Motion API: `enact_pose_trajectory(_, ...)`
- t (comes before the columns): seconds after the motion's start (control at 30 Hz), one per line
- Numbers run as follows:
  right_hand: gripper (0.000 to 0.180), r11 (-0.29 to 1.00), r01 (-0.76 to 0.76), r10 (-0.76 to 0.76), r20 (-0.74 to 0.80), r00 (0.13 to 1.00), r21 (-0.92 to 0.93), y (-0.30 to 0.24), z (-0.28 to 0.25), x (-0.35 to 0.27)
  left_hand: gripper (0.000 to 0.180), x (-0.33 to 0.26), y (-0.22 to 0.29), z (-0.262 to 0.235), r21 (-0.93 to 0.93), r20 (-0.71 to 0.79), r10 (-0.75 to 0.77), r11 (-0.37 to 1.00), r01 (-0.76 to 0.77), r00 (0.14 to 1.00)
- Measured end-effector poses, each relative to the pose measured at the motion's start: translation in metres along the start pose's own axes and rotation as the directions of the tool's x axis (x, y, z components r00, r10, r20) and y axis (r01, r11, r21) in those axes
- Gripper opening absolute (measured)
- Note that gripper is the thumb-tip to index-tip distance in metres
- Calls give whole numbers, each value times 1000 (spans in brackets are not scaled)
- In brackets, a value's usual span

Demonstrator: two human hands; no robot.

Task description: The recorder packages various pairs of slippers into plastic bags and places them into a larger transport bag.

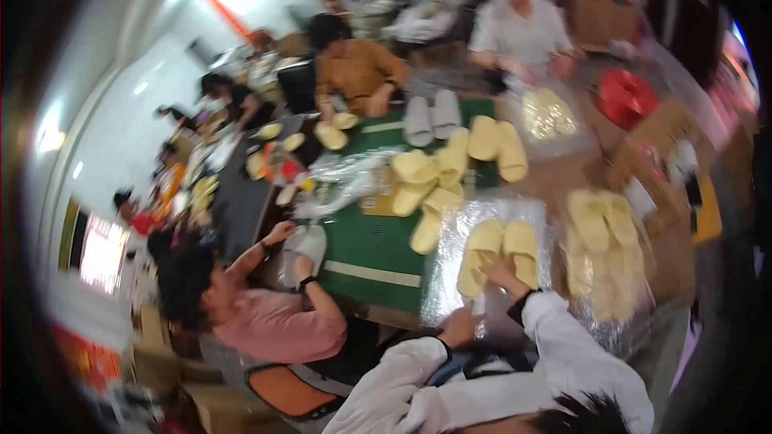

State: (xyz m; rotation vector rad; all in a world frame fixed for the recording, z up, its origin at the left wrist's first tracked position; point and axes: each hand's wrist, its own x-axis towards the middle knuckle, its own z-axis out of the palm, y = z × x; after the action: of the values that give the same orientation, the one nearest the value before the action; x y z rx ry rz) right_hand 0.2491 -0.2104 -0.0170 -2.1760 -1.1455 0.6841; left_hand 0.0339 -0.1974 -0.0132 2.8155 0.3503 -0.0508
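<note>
A pair of pale yellow slippers (485, 247) lies side by side on a clear plastic bag (445, 261) at the table's near edge. My right hand (502, 272) reaches over them, fingers stretched out and touching the slippers near their inner edges. Lower and to the left, my left hand (460, 326) is closed at the near edge of the bag, its fingertips somewhat blurred. Both arms wear white sleeves with dark cuffs. To the right, more yellow slippers (605, 225) lie in and on clear plastic.
Loose yellow slippers (414, 167) and grey slippers (433, 118) cover the green mat (374, 249). A co-worker in pink (277, 321) sits close on the left, handling a grey slipper. Two others work across the table. A red roll (627, 98) and cardboard (663, 145) lie far right.
</note>
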Motion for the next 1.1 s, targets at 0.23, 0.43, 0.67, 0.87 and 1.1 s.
enact_pose_trajectory(0.23,40,926,-369,363,-80,928,-77,-46,1,11,40,-17,2,11,-16,-18,-26,1000,25,1000)
enact_pose_trajectory(0.43,28,958,2,44,-152,987,288,29,-4,21,30,1,-14,51,-126,-127,-24,992,8,992)
enact_pose_trajectory(0.67,20,565,-146,140,80,987,812,-30,-116,-79,37,25,-28,9,-251,48,9,968,3,999)
enact_pose_trajectory(0.87,18,520,-528,245,475,845,671,-39,-146,-129,56,30,-50,-30,-137,-157,363,913,-385,918)
enact_pose_trajectory(1.1,19,392,-766,373,674,638,509,39,-119,-161,38,54,-56,-29,-140,-103,101,983,-115,990)
